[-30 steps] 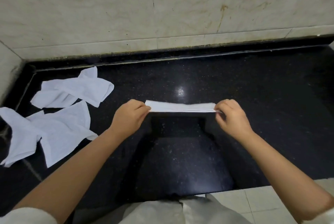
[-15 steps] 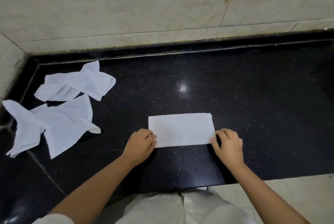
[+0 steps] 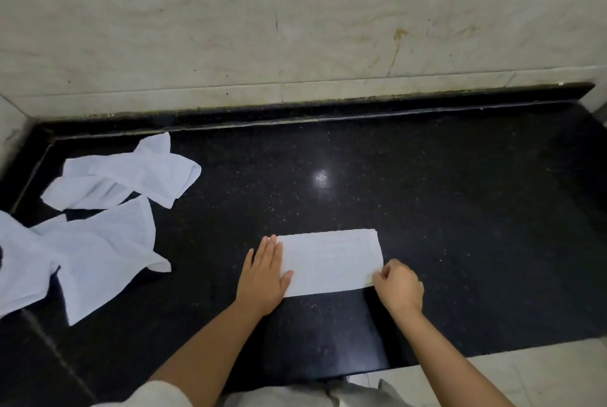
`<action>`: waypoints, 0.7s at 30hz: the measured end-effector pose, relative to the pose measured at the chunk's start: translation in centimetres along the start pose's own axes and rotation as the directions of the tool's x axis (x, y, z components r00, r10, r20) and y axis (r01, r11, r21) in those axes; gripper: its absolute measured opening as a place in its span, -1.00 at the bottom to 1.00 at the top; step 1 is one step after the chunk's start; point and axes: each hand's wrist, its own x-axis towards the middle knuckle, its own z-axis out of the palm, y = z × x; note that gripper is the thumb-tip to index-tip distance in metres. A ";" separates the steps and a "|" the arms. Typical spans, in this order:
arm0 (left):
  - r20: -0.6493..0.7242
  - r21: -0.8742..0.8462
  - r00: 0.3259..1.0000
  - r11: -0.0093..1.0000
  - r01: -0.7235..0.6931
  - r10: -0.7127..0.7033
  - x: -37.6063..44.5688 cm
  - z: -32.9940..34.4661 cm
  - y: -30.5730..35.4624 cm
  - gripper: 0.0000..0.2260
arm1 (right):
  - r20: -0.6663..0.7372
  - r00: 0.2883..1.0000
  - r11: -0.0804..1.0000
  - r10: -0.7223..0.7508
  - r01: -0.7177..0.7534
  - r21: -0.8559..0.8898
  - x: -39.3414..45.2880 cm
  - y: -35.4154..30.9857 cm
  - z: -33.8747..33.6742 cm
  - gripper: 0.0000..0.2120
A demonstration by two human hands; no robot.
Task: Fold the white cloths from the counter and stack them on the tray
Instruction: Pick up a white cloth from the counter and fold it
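The left hand [image 3: 264, 275] lay flat on the folded cloth [image 3: 330, 262]; the right hand [image 3: 399, 288] pinched its 4 o'clock corner, probably for another fold.

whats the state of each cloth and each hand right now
folded cloth: flat on the counter, folded into a rectangle
rear loose cloth: crumpled, unfolded
near loose cloth: spread out, rumpled, unfolded
left hand: open, flat, pressing the folded cloth's left end
right hand: curled, pinching its near right corner

A folded cloth [image 3: 330, 262] lies on the desk [image 3: 443, 209] near its front edge. The left hand [image 3: 264, 277] rests on its left end, the right hand [image 3: 399, 286] at its right corner. Crumpled cloths [image 3: 98, 219] lie well apart to the left.
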 end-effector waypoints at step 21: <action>-0.203 -0.395 0.922 0.889 0.230 -0.329 -8.0 1.3 -7.7 -0.22 | 0.172 0.760 0.779 -0.626 0.617 0.107 -5.6 -10.3 8.2 -0.85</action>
